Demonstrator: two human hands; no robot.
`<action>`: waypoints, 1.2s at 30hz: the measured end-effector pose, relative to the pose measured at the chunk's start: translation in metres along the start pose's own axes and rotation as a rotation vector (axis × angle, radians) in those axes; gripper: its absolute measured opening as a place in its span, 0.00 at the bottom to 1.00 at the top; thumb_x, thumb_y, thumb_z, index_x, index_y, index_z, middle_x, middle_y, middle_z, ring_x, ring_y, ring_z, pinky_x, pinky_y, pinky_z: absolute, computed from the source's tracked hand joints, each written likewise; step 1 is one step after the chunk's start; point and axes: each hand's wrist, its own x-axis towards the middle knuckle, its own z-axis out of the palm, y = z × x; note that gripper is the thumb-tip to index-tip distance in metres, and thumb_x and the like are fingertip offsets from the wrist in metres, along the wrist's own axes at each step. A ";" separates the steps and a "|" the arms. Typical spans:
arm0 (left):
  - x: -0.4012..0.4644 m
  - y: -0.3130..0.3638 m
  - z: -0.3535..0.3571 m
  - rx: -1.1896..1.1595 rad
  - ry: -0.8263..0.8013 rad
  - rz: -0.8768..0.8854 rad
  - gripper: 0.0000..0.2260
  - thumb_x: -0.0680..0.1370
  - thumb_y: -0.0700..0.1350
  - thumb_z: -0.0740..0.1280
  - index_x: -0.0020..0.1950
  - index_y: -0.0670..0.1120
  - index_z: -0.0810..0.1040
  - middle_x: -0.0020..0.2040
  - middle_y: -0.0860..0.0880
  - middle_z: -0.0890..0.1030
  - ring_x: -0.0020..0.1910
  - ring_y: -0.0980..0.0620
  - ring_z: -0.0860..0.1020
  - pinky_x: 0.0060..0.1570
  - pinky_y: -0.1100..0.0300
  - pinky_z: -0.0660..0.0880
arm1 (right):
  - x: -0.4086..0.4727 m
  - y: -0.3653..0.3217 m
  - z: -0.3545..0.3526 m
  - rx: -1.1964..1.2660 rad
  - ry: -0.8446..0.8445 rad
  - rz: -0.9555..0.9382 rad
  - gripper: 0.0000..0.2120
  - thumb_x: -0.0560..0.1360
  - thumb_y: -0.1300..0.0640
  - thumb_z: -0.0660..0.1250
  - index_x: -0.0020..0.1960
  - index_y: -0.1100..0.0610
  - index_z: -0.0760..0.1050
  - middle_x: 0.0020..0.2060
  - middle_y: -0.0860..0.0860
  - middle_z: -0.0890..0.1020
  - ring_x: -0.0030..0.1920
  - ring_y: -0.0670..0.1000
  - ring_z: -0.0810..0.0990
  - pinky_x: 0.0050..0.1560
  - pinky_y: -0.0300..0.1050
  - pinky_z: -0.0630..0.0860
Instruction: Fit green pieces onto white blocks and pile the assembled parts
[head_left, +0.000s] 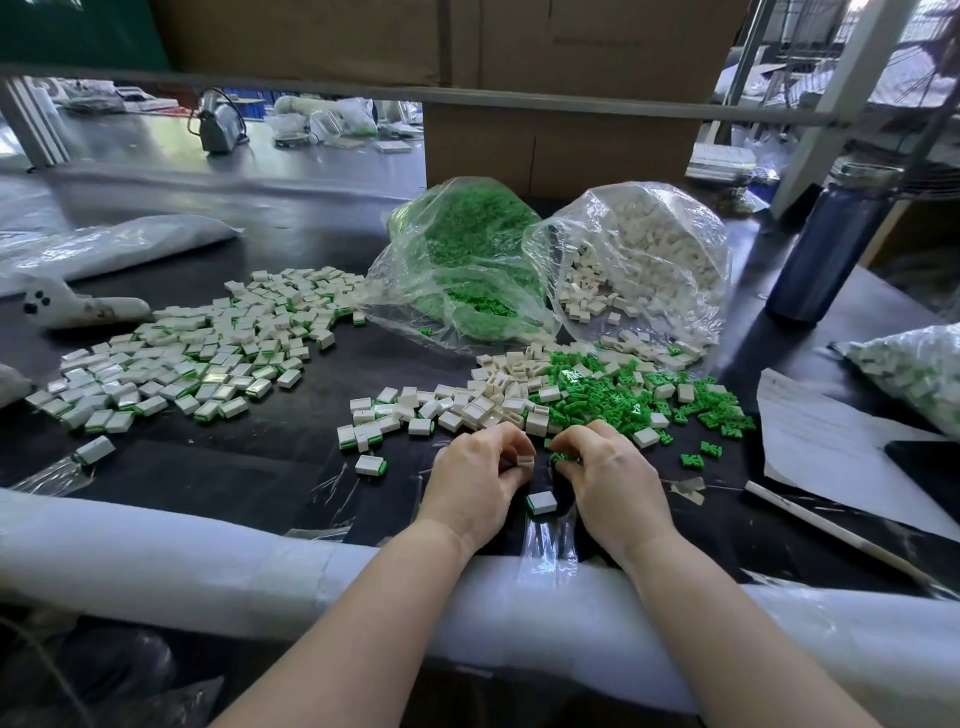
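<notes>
Head view showed both hands working at lower centre of the frame, just in front of the loose stock. Left hand (475, 470) pinched one white block (525, 461) between curled fingers; right hand (605, 467) pinched a green piece (560, 458) likewise, the two parts close but not yet joined. One finished part (542, 503) lay on the black table (270, 457) between the wrists. Judgement: the fit would go best with the block's open side turned toward the green piece, both held square, then pressed straight until seated, no twisting. Finished part and this one belonged with the assembled pile (182, 353) at left of the frame; unassembled white blocks (467, 400) and green pieces (623, 400) lay just beyond the fingers.
</notes>
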 end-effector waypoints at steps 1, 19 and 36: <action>0.000 0.000 0.000 0.000 -0.001 -0.001 0.05 0.74 0.41 0.69 0.47 0.51 0.78 0.41 0.55 0.78 0.44 0.55 0.77 0.50 0.63 0.73 | 0.000 0.000 0.000 -0.004 -0.003 0.012 0.08 0.77 0.55 0.64 0.56 0.52 0.76 0.49 0.48 0.76 0.52 0.50 0.74 0.46 0.44 0.70; -0.001 0.000 -0.001 -0.046 -0.014 -0.008 0.04 0.75 0.43 0.68 0.47 0.52 0.77 0.43 0.54 0.80 0.43 0.55 0.77 0.50 0.63 0.74 | -0.002 0.003 -0.005 0.193 0.105 0.022 0.05 0.78 0.59 0.61 0.48 0.58 0.75 0.37 0.48 0.77 0.38 0.50 0.74 0.38 0.40 0.65; 0.002 -0.004 0.001 -0.202 -0.071 0.002 0.05 0.74 0.44 0.71 0.43 0.54 0.76 0.40 0.56 0.80 0.40 0.57 0.78 0.46 0.67 0.74 | -0.001 0.004 -0.015 0.884 0.013 0.122 0.08 0.70 0.67 0.71 0.41 0.55 0.78 0.36 0.50 0.83 0.39 0.47 0.81 0.44 0.39 0.79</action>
